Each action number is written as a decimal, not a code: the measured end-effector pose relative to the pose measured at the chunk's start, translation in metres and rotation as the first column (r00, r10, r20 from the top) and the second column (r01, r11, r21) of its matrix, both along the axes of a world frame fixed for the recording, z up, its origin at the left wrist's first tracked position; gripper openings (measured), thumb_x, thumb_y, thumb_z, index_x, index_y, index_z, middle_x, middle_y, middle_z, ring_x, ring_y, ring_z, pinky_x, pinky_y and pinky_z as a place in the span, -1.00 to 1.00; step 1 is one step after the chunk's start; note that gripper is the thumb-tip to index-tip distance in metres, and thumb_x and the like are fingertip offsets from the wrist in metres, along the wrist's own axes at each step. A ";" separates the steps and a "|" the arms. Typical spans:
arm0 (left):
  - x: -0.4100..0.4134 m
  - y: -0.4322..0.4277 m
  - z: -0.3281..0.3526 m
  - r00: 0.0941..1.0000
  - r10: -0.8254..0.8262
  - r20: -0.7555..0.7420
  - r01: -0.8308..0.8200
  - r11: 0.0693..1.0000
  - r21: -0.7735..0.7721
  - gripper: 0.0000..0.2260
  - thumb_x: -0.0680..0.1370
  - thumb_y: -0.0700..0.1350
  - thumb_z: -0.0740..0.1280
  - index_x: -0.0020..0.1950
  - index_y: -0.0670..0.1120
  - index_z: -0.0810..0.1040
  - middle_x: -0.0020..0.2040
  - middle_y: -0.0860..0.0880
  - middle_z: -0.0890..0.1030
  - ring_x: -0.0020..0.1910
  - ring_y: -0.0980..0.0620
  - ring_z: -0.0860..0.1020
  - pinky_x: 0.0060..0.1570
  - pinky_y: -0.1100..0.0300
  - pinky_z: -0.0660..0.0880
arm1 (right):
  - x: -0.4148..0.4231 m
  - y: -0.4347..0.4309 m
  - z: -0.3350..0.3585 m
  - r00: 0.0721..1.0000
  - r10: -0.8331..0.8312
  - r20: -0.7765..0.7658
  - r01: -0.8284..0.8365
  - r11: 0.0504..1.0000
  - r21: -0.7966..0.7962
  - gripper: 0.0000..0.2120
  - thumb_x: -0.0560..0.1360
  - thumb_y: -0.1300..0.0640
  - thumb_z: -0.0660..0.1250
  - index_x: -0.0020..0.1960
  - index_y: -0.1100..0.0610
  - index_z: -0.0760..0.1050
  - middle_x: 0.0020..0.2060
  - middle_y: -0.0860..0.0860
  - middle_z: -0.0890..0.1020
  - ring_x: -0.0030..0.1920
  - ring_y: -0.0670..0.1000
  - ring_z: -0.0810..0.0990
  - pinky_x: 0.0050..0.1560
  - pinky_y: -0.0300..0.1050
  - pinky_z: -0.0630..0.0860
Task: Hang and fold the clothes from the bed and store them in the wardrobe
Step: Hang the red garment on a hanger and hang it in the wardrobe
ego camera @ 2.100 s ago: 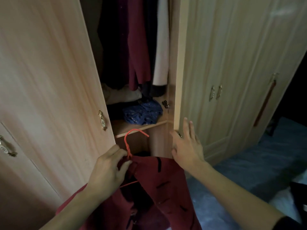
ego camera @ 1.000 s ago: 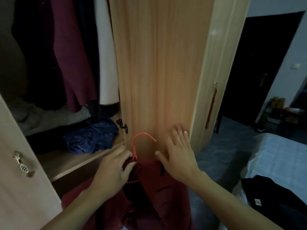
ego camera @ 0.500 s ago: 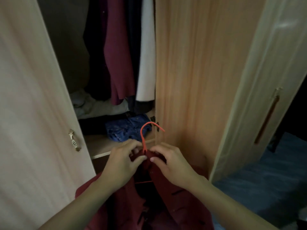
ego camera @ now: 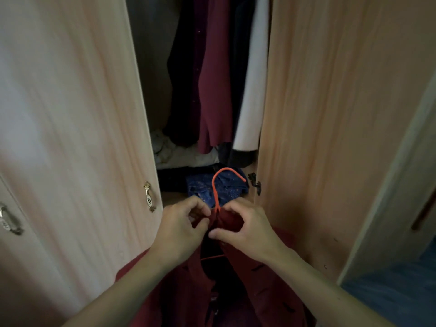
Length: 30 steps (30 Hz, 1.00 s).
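A dark red garment (ego camera: 259,274) hangs on an orange hanger (ego camera: 215,185) in front of the open wardrobe. My left hand (ego camera: 181,230) pinches the garment's collar just left of the hanger's neck. My right hand (ego camera: 245,230) pinches the collar on the other side. The hanger's hook stands upright above both hands. Inside the wardrobe hang a maroon garment (ego camera: 214,86), dark clothes and a white garment (ego camera: 253,90).
The left wardrobe door (ego camera: 70,114) with a small metal handle (ego camera: 149,197) stands open beside my left arm. The right door (ego camera: 330,114) stands open at my right. A blue cloth (ego camera: 205,187) and pale folded clothes (ego camera: 179,154) lie on the shelf.
My right hand left the right door and came onto the garment's collar beside the hanger. The view turned back to face the wardrobe opening, and both hands rose slightly.
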<state>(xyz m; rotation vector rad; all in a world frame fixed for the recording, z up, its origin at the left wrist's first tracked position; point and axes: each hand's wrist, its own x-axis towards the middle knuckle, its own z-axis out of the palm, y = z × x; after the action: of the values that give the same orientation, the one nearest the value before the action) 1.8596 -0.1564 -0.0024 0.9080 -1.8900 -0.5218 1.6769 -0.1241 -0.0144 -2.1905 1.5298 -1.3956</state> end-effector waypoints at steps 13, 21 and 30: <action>0.046 -0.022 0.005 0.999 -0.002 -0.036 0.002 1.000 -0.006 -0.63 0.36 -0.38 0.51 -0.10 0.07 0.54 -0.16 0.22 0.63 -0.15 0.18 0.63 -0.18 0.35 0.52 | 0.056 -0.037 -0.005 0.996 -0.090 0.021 0.091 0.990 -0.104 -0.79 0.40 0.06 0.51 -0.21 0.03 0.46 -0.29 -0.15 0.46 -0.27 -0.09 0.49 -0.26 -0.06 0.47; 0.076 -0.051 -0.013 0.996 -0.051 0.079 0.054 0.997 -0.047 -0.53 0.37 -0.32 0.52 -0.09 0.26 0.50 -0.15 0.20 0.64 -0.12 0.21 0.62 -0.16 0.35 0.53 | 0.077 -0.057 -0.017 0.993 -0.122 0.002 0.122 0.991 -0.061 -0.80 0.41 0.10 0.46 -0.23 -0.01 0.42 -0.30 -0.13 0.46 -0.29 -0.07 0.49 -0.28 0.04 0.47; 0.117 -0.115 -0.028 0.939 0.112 0.326 -0.082 0.991 -0.104 -0.70 0.54 0.22 0.18 0.00 0.06 0.57 -0.08 0.18 0.60 -0.03 0.13 0.51 0.00 0.19 0.45 | 0.082 -0.065 -0.025 0.979 -0.200 0.026 0.200 0.979 -0.025 -0.75 0.40 0.14 0.51 -0.27 -0.02 0.44 -0.33 -0.15 0.47 -0.31 -0.06 0.50 -0.30 -0.05 0.46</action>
<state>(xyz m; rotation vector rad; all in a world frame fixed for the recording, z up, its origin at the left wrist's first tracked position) 1.9766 -0.2718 -0.0300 1.0759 -2.1365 -0.2315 1.7593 -0.1888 -0.0390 -2.0756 1.7756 -1.4996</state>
